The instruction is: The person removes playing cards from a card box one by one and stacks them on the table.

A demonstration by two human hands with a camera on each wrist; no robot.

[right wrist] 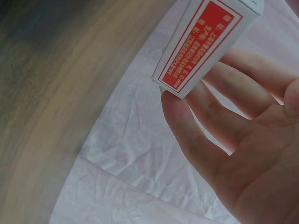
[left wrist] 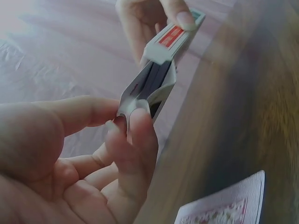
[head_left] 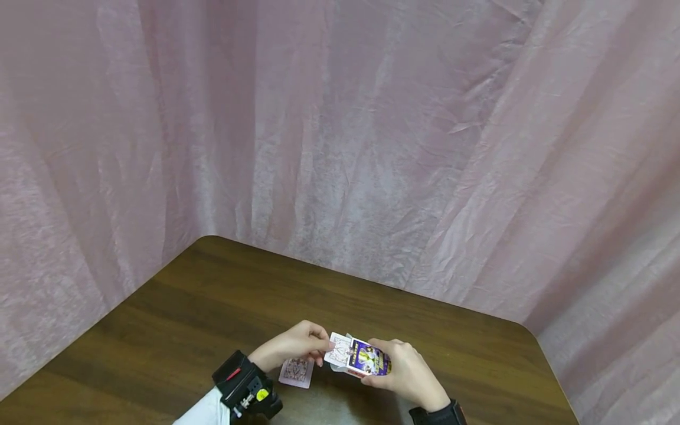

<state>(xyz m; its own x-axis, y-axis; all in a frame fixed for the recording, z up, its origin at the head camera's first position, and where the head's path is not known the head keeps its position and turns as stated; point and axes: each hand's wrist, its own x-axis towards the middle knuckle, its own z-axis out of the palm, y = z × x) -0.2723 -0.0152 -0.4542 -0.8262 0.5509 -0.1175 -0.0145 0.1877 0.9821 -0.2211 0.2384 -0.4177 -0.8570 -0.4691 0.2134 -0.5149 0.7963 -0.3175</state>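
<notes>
My right hand grips a purple and white playing-card box, thumb on one side and fingers on the other. In the right wrist view, the box's narrow side carries a red printed label. The end facing my left hand is open with its flaps spread, and dark contents show inside in the left wrist view. A white patterned playing card sticks out of that end. My left hand pinches white material at the opening between thumb and fingers. Below it, a playing card with a reddish patterned back lies on the table.
The brown wooden table has rounded far corners. Pink draped curtain hangs behind it and along its sides. A black wrist device sits on my left forearm, close beside the card on the table.
</notes>
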